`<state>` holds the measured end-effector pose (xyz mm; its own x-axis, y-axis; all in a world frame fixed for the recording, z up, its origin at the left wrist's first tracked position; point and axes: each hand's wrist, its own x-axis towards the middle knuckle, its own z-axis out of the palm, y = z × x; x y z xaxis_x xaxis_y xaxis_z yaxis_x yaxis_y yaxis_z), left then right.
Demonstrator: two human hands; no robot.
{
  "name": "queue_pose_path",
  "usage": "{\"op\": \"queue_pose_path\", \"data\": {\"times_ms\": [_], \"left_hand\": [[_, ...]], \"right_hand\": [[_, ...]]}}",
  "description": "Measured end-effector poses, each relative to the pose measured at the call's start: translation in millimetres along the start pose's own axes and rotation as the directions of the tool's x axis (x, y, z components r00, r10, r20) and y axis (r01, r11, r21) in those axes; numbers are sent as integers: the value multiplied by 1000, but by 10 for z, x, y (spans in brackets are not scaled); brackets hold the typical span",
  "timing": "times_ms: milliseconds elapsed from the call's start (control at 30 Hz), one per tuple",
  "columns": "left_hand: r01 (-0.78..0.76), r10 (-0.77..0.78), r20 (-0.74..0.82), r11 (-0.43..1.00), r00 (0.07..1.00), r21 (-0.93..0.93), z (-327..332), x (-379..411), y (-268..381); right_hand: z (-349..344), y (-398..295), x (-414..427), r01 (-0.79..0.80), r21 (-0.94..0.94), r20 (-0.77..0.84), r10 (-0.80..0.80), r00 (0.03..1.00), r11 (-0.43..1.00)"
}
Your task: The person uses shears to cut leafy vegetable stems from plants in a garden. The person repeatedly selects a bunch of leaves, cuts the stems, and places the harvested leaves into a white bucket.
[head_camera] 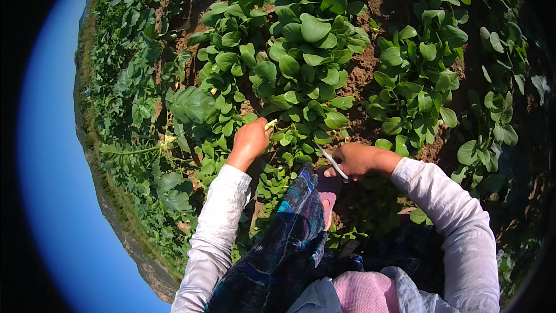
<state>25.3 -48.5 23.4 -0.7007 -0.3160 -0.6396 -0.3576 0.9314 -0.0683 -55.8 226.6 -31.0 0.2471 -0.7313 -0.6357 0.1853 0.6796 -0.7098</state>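
Note:
My left hand (252, 139) is closed around the pale cut end of a leafy green plant (271, 124), just above the small seedlings. To its right, my right hand (354, 159) grips a knife (332, 161) with a pale handle; its thin tip points up and left towards low leaves. Rows of broad-leaved greens (315, 30) grow in front of both hands. Below my right hand shows a pink shoe (329, 200) on the soil. What else my left hand may hold beneath its fingers is hidden.
More rows of greens (423, 91) stand on the right, with brown soil (358, 74) between them. Larger-leaved plants (191, 104) and a yellow flower (167, 140) are on the left. My knee in dark patterned trousers (278, 234) rises between my arms.

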Motion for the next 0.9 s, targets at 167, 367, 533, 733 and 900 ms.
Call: {"op": "queue_pose_path", "data": {"times_ms": [167,367,533,733,900], "left_hand": [[45,21,105,805,994,-591,-356,-301,-345],[-14,126,34,363,991,-932,-460,-517,496],[176,282,157,-44,947,-983,-524,-472,837],[350,429,341,62,837,-935,-354,-374,1004],[398,461,484,275,744,-875,-255,-321,1158]], "right_hand": [[26,-76,-155,56,-259,-98,-84,992,964],[193,-24,-948,229,-21,-304,-224,926,973],[335,201,-1206,193,31,-310,-174,934,981],[396,316,-1331,209,-132,-369,-244,897,969],[392,421,-1296,191,-70,-338,-203,919,979]]}}
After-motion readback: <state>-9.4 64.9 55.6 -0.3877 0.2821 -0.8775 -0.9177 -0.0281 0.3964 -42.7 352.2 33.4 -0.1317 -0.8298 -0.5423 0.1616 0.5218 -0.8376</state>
